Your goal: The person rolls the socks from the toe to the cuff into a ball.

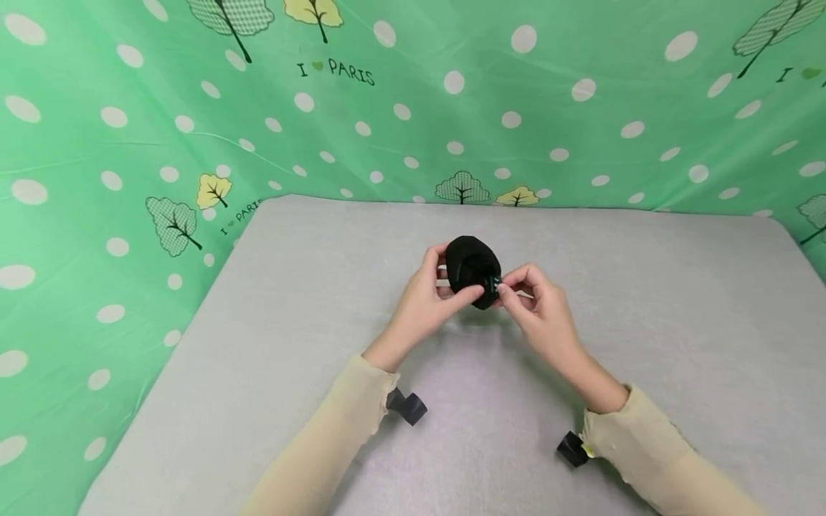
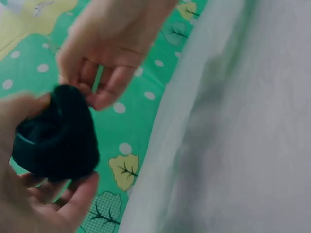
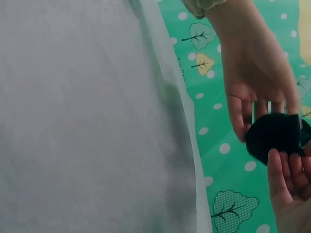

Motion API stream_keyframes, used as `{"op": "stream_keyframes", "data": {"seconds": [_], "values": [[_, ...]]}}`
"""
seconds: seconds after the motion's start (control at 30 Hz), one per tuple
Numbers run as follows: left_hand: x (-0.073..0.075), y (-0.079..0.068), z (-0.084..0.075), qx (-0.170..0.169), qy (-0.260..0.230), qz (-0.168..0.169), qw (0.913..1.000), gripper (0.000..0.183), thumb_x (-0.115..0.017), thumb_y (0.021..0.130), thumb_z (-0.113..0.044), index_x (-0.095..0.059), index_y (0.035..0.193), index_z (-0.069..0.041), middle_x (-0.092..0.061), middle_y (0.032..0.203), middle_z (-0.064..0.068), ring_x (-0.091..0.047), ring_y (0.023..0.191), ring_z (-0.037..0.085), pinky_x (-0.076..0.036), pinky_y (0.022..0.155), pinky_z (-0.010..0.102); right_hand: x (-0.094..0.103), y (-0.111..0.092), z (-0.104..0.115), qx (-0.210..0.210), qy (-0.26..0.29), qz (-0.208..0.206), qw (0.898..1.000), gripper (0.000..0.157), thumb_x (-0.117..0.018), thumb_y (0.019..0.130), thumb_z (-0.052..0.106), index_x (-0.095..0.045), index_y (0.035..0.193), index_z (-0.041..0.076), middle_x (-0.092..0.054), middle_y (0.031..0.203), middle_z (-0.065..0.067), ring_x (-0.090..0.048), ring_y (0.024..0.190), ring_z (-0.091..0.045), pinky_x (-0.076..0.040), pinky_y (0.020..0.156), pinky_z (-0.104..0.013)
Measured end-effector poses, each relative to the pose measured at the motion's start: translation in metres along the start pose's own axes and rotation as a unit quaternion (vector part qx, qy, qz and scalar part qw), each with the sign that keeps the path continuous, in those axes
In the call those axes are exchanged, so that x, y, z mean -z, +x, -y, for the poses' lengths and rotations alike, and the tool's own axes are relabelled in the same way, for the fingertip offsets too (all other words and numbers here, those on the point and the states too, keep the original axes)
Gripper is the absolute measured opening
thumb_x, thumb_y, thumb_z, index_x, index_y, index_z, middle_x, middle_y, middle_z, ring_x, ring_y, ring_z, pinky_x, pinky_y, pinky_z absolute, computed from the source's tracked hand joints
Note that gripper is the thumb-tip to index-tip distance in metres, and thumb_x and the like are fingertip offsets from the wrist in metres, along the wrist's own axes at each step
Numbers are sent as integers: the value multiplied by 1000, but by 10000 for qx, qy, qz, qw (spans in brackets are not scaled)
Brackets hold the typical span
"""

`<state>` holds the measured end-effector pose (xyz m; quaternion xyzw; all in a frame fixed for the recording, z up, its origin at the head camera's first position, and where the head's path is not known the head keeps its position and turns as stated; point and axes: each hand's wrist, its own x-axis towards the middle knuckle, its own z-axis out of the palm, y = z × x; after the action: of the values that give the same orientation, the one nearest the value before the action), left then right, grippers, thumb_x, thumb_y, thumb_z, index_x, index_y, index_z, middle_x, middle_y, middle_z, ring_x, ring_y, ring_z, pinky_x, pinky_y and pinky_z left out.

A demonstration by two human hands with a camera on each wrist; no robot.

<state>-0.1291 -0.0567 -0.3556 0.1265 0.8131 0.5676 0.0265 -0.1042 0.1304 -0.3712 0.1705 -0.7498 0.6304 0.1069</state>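
A black, rounded, hollow thing (image 1: 471,252), shaped like a small cup or cap, is held up above the table between both hands; its exact kind cannot be told. The left hand (image 1: 426,295) grips it from the left, thumb over the front rim and fingers behind. On the right, the right hand (image 1: 545,319) pinches its edge between thumb and fingertips, at a small dark part with a shiny spot. In the left wrist view the hollow side of the black thing (image 2: 73,145) shows a thin pale line. The right wrist view shows its rounded outside (image 3: 272,136).
A grey-covered table (image 1: 258,344) lies beneath the hands. Behind it and at the left hangs a green cloth (image 1: 400,143) with white dots and printed trees. Dark wrist-worn devices sit at the left cuff (image 1: 381,390) and right cuff (image 1: 609,430).
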Motion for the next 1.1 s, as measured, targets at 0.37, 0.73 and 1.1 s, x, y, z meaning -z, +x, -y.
{"op": "stream_keyframes", "data": {"seconds": [0.37, 0.73, 1.1], "values": [[-1, -1, 3, -103, 599, -286, 9977, 76, -83, 83, -22, -39, 144, -11, -60, 121, 13, -66, 84, 23, -56, 71, 24, 0, -1, -1, 209, -168, 432, 9987, 4, -55, 95, -10, -55, 94, -14, -61, 91, -21, -66, 80, 0, -58, 73, -17], [-3, 3, 2, -174, 1630, -713, 9839, 56, -77, 83, -17, -49, 131, -9, -63, 122, 12, -62, 96, 26, -53, 84, 39, -4, -13, 0, 1120, -393, 947, 9884, 11, -58, 90, -14, -56, 90, -4, -61, 89, -13, -66, 81, -4, -57, 77, -17], [6, 2, 0, -39, -824, 925, 9923, 59, -69, 92, -10, -41, 144, -8, -52, 144, 15, -61, 117, 31, -53, 100, 38, 15, -4, -1, -1049, 1244, 184, 9865, 8, -45, 102, -1, -51, 96, 0, -58, 88, 3, -68, 84, -8, -60, 79, -24]]}}
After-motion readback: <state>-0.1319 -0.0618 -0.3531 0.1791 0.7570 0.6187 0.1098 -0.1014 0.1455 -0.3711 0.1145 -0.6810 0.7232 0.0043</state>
